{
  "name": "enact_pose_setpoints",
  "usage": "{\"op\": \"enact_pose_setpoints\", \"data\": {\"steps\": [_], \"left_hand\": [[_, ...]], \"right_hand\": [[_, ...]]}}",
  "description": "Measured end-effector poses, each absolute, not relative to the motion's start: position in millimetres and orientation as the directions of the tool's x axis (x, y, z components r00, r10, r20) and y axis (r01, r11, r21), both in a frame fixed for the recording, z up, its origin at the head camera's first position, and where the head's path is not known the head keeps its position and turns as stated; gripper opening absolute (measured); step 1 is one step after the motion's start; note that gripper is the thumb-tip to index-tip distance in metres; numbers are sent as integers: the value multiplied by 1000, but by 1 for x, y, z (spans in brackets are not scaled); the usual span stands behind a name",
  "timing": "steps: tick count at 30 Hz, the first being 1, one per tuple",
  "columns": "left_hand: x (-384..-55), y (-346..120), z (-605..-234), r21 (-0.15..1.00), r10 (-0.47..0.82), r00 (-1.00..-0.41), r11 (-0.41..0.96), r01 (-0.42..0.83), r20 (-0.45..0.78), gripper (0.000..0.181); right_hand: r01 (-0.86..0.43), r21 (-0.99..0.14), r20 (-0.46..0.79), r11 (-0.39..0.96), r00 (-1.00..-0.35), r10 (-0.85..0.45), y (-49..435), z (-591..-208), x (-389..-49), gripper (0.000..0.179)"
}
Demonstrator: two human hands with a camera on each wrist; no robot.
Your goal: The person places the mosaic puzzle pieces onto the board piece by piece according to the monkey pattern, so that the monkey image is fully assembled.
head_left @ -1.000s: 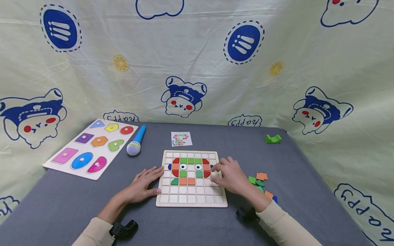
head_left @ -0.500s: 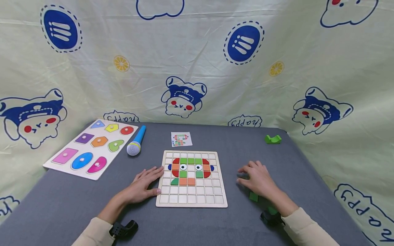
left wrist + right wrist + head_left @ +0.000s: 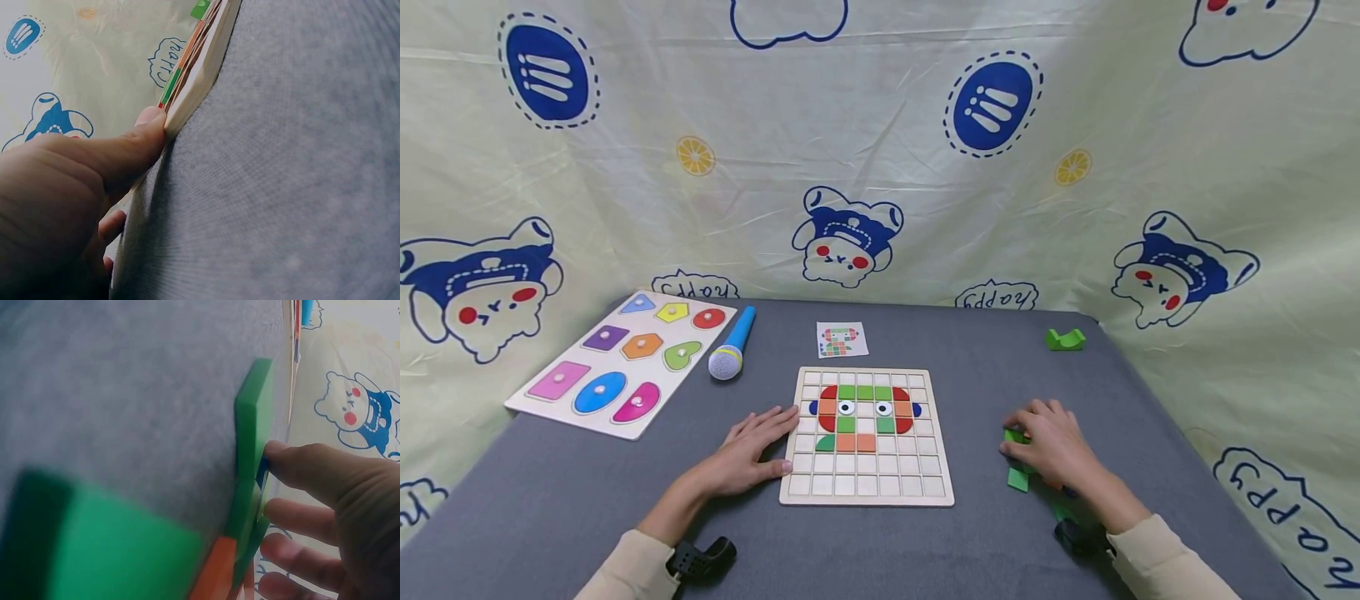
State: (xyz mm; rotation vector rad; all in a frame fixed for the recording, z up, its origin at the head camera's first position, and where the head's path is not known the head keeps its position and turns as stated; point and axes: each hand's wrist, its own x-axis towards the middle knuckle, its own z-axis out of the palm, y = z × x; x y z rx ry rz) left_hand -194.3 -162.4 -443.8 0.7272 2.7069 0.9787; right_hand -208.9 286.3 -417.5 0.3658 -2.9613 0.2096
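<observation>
A wooden grid board (image 3: 867, 487) lies in the middle of the table in the head view, with red, green, orange and blue tiles and two eye tiles set in it. My left hand (image 3: 748, 454) rests at its left edge; in the left wrist view the thumb (image 3: 147, 134) presses against the board's side. To the right of the board, my right hand (image 3: 1051, 442) reaches over loose tiles, thumb and index finger at either side of a green tile (image 3: 1015, 436). Close by is another green tile (image 3: 1018, 480). In the right wrist view the fingertips touch the heap beside an orange tile (image 3: 215, 569).
A small pattern card (image 3: 842, 340) lies behind the board. At the left are a toy microphone (image 3: 732, 346) and a white shape puzzle board (image 3: 647, 371). A green curved block (image 3: 1065, 339) sits at the back right. A printed cloth (image 3: 880, 158) hangs behind the table.
My right hand has left the board's right side and moved right to the loose tiles, uncovering a blue tile at the grid's right. The left hand stays put.
</observation>
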Motion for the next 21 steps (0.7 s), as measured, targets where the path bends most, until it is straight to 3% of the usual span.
{"op": "enact_pose_setpoints", "data": {"steps": [21], "left_hand": [[-193, -163, -442, 636, 502, -864, 661, 399, 20, 70]], "right_hand": [[-271, -134, 177, 953, -953, -246, 301, -418, -203, 19]]}}
